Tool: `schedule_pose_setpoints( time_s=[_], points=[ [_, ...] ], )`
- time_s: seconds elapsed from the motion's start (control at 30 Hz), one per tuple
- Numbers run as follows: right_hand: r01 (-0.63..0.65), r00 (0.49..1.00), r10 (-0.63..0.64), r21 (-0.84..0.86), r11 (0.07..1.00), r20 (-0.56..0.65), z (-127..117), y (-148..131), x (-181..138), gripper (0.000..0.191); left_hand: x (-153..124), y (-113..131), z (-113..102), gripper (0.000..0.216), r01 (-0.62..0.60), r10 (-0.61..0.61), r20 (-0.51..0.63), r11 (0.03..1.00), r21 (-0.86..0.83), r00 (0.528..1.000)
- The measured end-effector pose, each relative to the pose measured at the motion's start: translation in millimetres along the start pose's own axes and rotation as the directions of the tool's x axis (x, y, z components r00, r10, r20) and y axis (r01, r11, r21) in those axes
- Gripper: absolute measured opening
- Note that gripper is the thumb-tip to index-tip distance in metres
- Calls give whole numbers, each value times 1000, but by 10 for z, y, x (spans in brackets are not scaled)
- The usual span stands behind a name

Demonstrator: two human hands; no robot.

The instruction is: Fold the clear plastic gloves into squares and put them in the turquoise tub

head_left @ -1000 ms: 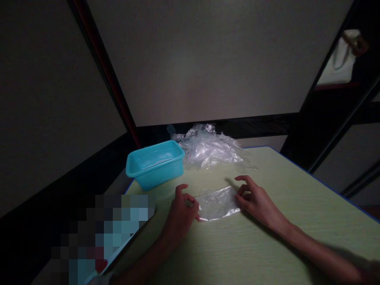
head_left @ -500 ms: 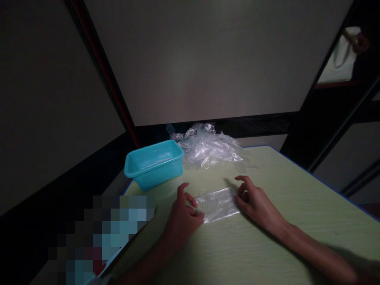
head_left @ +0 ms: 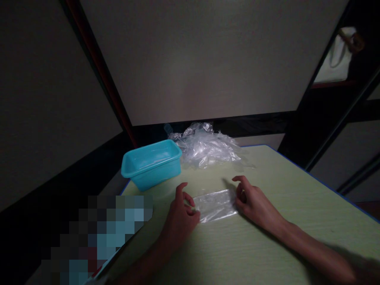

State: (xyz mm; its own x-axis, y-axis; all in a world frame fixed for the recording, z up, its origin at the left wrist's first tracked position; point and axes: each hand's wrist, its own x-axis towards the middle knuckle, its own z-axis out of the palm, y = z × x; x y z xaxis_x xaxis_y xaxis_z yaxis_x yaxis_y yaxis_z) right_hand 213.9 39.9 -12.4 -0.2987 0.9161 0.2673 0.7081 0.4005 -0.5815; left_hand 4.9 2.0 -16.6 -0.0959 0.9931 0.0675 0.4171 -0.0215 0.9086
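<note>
A small clear plastic bag (head_left: 218, 205) lies flat on the pale green table (head_left: 237, 249), stretched sideways between my two hands. My left hand (head_left: 183, 211) pinches its left edge with thumb and fingers, the index finger raised and bent. At the other end my right hand (head_left: 247, 198) is closed on the right edge, its index finger also lifted and curved. The fingertips hide both short edges of the bag.
A turquoise plastic basin (head_left: 156, 174) stands at the table's back left, with clear plastic inside. Beside it is a loose heap of clear plastic bags (head_left: 208, 148) against the back panel (head_left: 208, 59). A white bag (head_left: 334, 59) sits on a shelf at far right.
The view has shifted very slightly. Both hands keep their hold on the bag, which looks a little smoother and straighter between them.
</note>
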Motion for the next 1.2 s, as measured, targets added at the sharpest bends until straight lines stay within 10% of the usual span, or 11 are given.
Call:
schedule_pose_setpoints(
  time_s=[0.3,0.53,1.2],
  points=[
    [168,985,-171,-97,981,-33,-101,-37,-32,30,20,-33,4,67,-2,2,-3,1000,-19,1000],
    [408,904,-338,-293,864,261,32,-144,-172,57,6,-10,0,65,-3,3,5,999,-37,1000],
    [383,909,-290,-322,866,300,87,-26,-218,72,12,17,-69,51,-63,65,-19,992,107,998]
  ],
)
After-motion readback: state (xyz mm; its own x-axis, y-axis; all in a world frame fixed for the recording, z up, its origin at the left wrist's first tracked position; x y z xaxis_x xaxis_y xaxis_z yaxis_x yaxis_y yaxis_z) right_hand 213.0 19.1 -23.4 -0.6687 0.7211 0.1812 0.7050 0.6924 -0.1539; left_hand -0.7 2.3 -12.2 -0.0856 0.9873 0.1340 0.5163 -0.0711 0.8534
